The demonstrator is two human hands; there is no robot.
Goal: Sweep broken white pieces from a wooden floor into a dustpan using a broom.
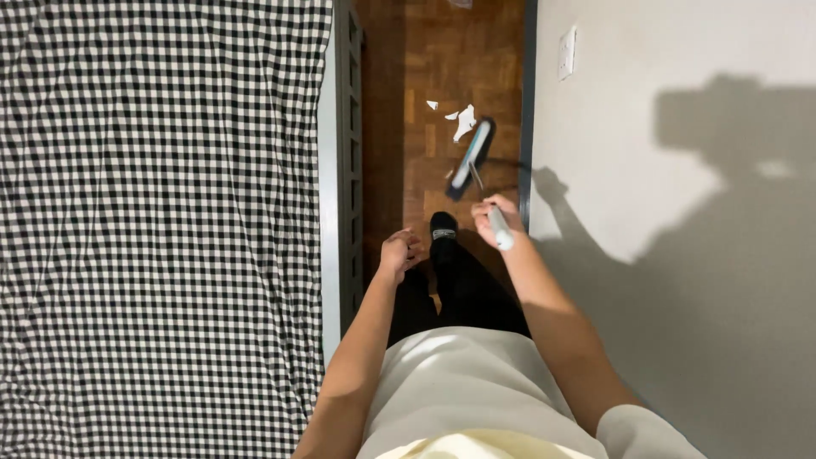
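My right hand (491, 218) grips the pale handle of a broom (500, 228). The broom's dark head with a light blue strip (472, 157) rests on the wooden parquet floor (425, 161) ahead of me. Just beyond the head lie white paper scraps (464, 121). My left hand (399, 253) hangs loosely curled with nothing in it, beside my dark trouser leg. A black-socked foot (443, 228) stands between the two hands.
A bed with a black-and-white checked cover (161, 212) and a grey frame (347, 170) fills the left side. A white wall (663, 170) with a switch plate (567, 53) closes the right. The floor strip between them is narrow.
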